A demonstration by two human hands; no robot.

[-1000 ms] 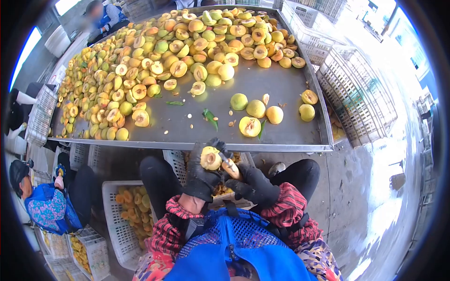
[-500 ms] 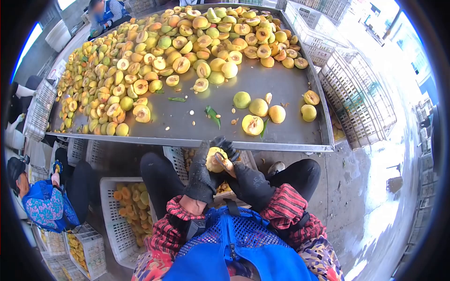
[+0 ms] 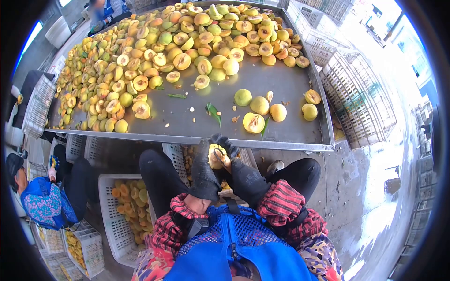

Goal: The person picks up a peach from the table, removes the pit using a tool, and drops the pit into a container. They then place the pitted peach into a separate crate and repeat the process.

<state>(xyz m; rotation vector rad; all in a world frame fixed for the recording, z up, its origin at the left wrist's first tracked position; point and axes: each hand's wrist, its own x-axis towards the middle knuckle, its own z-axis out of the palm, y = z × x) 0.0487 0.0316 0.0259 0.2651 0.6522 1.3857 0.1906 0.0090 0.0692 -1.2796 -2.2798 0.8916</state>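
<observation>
Both my hands wear dark gloves and are close together over my lap, just below the front edge of the metal table. My left hand is closed around a yellow peach half, cut face turned up. In my right hand is a small pitting knife with a wooden-looking handle and a curved metal end. That metal end is against the flesh of the peach half. Several peaches lie nearest my hands on the table, among them a cut half and a whole-looking one.
A large heap of peach halves covers the table's back and left. Green leaves and pits lie in front. A white crate of peaches stands left of my legs. Stacked crates are at right. Co-workers sit at left and back.
My hands stay at the table edge with the peach half and the knife; the knife's curved end has shifted slightly on the fruit. The co-worker at left has shifted posture.
</observation>
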